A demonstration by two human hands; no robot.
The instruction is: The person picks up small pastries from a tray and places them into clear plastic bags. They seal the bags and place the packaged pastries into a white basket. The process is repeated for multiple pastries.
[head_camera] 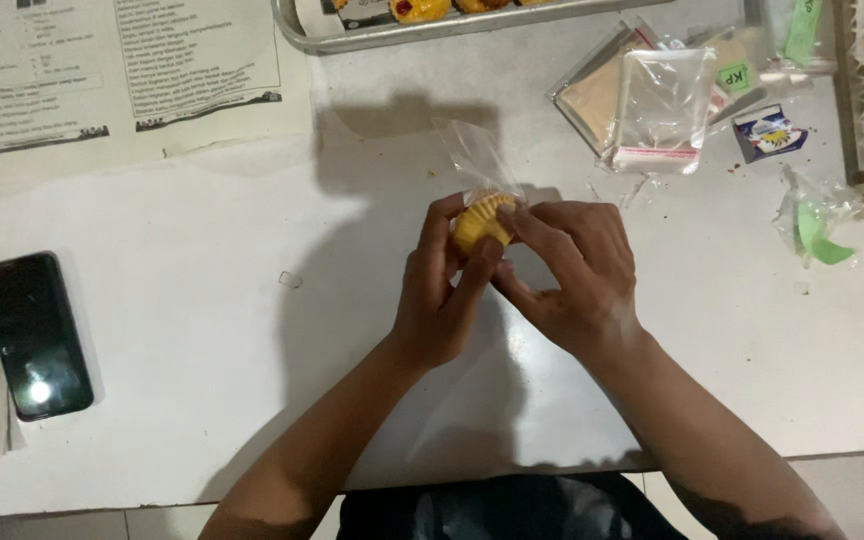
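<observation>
A small yellow pastry with a fluted rim sits between both my hands over the white table. My left hand grips it from the left, fingers curled around it. From the right, my right hand pinches the pastry and the mouth of a clear plastic bag. The bag stands up behind the pastry, whose far edge looks just inside the opening.
A black phone lies at the left edge. Newspaper sheets cover the far left. A metal tray with more pastries stands at the back. A stack of clear bags, small stickers and a crumpled wrapper lie at right.
</observation>
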